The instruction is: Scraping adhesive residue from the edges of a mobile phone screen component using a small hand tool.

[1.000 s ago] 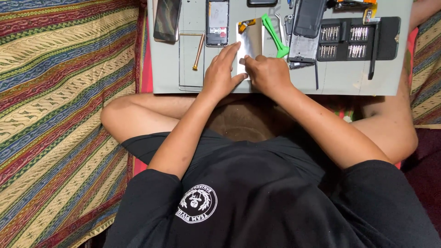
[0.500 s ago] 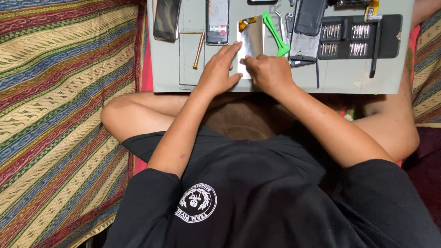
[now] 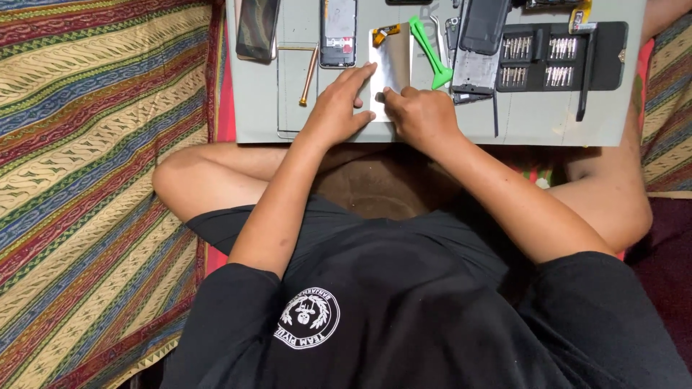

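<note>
I see left hand (image 3: pixel 337 108) flat, pressing silver phone panel (image 3: pixel 393 65) | right hand (image 3: pixel 422 115) curled, pinching its lower edge | grey work mat (image 3: pixel 540 122)

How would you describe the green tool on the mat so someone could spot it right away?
Start at the grey work mat in front of the seated person. Just beyond the right hand, right of the silvery panel under both hands, lies the green tool. It is the only bright green thing there, flat plastic with a forked end.

Both hands (image 3: pixel 382 108) hide the panel's (image 3: pixel 393 61) lower end.
</note>
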